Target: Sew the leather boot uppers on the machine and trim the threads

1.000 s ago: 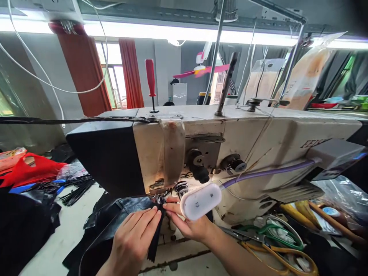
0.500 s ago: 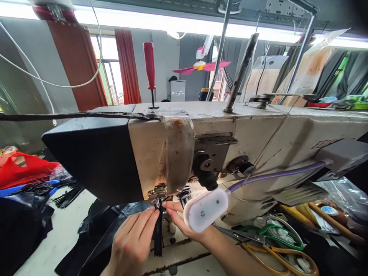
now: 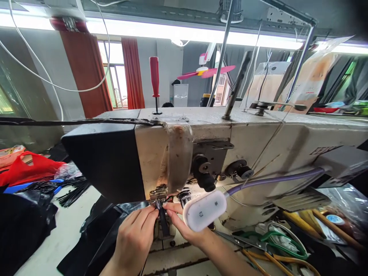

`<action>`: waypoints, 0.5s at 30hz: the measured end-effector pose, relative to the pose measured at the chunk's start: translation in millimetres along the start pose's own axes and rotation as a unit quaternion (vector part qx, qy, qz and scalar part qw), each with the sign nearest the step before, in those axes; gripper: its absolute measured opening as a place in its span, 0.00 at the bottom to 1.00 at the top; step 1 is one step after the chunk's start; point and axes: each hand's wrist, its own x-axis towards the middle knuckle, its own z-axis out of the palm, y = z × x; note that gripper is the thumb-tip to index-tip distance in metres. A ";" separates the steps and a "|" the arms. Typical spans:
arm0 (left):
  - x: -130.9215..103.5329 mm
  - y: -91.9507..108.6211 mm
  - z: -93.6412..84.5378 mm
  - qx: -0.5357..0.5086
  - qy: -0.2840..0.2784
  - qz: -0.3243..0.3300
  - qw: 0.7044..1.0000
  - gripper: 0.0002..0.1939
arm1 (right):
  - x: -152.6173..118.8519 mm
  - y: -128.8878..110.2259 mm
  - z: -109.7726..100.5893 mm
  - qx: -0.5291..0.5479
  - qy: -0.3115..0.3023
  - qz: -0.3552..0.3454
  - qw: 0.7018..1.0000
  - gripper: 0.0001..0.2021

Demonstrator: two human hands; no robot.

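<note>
Under the needle end of a white sewing machine (image 3: 149, 145), a short black strip (image 3: 163, 223), apparently a zipper, hangs down from the presser foot area. My left hand (image 3: 137, 230) pinches its upper part from the left, thumb and fingers closed. From the other side, my right hand (image 3: 178, 219) has its thumb and forefinger together at the strip's right edge, just below the metal foot (image 3: 158, 193). A white clip-on lamp (image 3: 204, 211) covers part of my right hand. The fingertips partly hide the strip's top.
A red-handled screwdriver (image 3: 154, 78) stands upright on the machine head. Green-handled scissors (image 3: 283, 241) and yellow-handled scissors (image 3: 268, 257) lie at the right. Black pieces of material (image 3: 94, 234) and a red bag (image 3: 28, 168) are on the left.
The strip's lower end has swung toward the right and looks shorter. Both hands keep their grip beside the foot. My view has tilted up slightly.
</note>
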 end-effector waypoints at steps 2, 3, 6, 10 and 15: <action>1.1 -2.6 3.5 0.004 -0.003 -0.002 1.000 0.10 | -3.8 -2.0 0.2 0.001 0.019 -0.004 1.000 0.14; 0.7 -4.1 5.0 0.006 -0.002 -0.001 1.000 0.09 | -6.3 -4.1 -1.2 -0.001 0.033 -0.007 0.999 0.13; -2.6 -7.3 7.3 0.010 0.011 0.004 1.000 0.09 | -14.0 -18.1 -13.5 -0.024 0.090 -0.022 0.995 0.15; -2.7 -4.7 6.5 0.060 -0.004 -0.057 0.997 0.05 | -18.2 -58.5 -43.8 -0.004 0.110 -0.051 0.993 0.17; 16.7 -6.8 -0.9 0.064 -0.148 -0.211 0.964 0.12 | -19.8 -110.6 -57.8 0.025 -0.035 -0.116 0.992 0.12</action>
